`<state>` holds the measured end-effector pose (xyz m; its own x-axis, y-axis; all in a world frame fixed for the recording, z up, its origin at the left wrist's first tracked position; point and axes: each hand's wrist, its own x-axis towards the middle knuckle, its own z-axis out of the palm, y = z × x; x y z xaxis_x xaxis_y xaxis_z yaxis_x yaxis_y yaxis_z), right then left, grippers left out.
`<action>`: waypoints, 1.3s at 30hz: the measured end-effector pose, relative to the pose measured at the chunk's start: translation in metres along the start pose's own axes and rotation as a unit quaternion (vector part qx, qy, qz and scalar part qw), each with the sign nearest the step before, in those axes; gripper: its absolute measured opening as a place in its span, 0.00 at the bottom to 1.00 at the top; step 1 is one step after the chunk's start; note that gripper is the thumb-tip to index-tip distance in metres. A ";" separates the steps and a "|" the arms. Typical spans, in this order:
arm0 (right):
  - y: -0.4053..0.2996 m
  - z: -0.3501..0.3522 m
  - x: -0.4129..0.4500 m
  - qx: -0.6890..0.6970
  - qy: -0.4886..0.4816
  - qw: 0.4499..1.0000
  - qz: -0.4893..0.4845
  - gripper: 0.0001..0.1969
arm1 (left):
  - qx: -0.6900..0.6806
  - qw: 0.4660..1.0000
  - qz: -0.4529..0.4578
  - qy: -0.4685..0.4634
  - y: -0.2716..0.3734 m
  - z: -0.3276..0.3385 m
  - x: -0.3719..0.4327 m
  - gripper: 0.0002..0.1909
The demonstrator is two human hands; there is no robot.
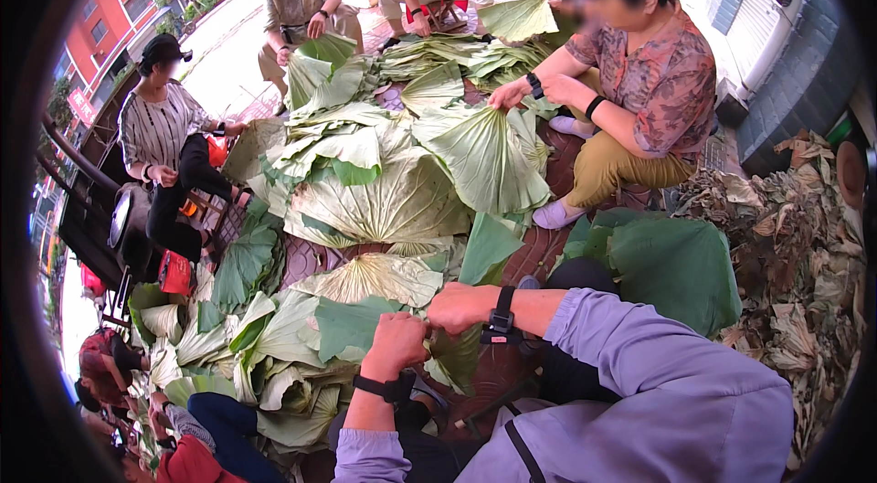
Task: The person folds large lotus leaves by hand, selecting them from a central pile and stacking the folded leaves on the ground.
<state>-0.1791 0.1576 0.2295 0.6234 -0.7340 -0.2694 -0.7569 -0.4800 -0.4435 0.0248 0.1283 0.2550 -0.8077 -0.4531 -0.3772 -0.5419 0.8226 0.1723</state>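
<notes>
My left hand (399, 344) and my right hand (460, 308) meet knuckle to knuckle in front of my lap, both with curled fingers. Both grip a large lotus leaf (455, 353), which hangs below them, partly hidden by my hands. Its stem or edge at the fingertips cannot be made out. Just beyond my hands a green leaf piece (490, 250) stands up, and another green leaf (356, 325) lies left of my left hand. A pale, dry lotus leaf (373, 277) is spread flat on the ground ahead.
Stacked lotus leaves (384, 198) cover the middle ground. Several people sit around them; a person at the right holds a pale leaf (486, 157). Dark green leaves (675, 270) lie by my right arm, beside a heap of brown dried leaves (788, 277). More leaves (274, 346) lie at left.
</notes>
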 end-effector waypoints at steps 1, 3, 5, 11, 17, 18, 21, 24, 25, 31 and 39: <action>-0.001 -0.003 0.001 -0.005 -0.011 1.000 0.004 0.14 | -0.012 1.000 0.000 -0.010 -0.001 -0.002 0.000 0.18; -0.002 -0.010 0.001 0.000 -0.028 1.000 -0.005 0.16 | -0.033 0.999 -0.002 -0.010 -0.003 -0.002 -0.004 0.20; -0.004 -0.013 0.004 -0.003 -0.045 0.999 -0.013 0.17 | -0.050 0.999 -0.004 -0.006 -0.006 -0.004 -0.006 0.21; 0.014 -0.019 0.001 0.064 -0.055 0.995 -0.054 0.19 | -0.044 0.997 0.056 -0.019 -0.012 -0.006 -0.003 0.24; -0.001 -0.027 0.007 0.061 -0.177 0.982 -0.013 0.25 | 0.062 0.997 0.032 -0.037 -0.005 0.004 0.004 0.19; -0.006 -0.030 0.008 0.072 -0.173 0.982 -0.012 0.25 | 0.065 0.997 0.029 -0.019 -0.008 0.004 0.002 0.17; -0.013 -0.030 0.012 0.078 -0.204 0.976 0.013 0.25 | 0.083 0.996 0.004 0.039 -0.014 0.019 0.004 0.08; -0.010 -0.014 0.011 -0.017 -0.137 0.990 0.001 0.19 | 0.094 0.994 0.005 0.063 -0.011 0.024 0.014 0.08; -0.009 -0.012 0.009 -0.046 -0.110 0.993 -0.012 0.15 | 0.080 0.995 0.008 0.063 -0.008 0.020 0.018 0.08; -0.014 -0.011 0.008 -0.009 -0.061 0.998 0.002 0.14 | 0.058 0.997 0.001 0.049 -0.019 0.015 0.017 0.10; -0.007 -0.023 0.011 0.100 -0.149 0.983 -0.024 0.25 | -0.086 0.996 0.012 -0.028 -0.024 -0.003 0.012 0.15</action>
<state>-0.1717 0.1413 0.2493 0.7101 -0.5249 -0.4693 -0.6898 -0.3849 -0.6132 0.0271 0.1019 0.2494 -0.8095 -0.4103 -0.4199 -0.5582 0.7596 0.3339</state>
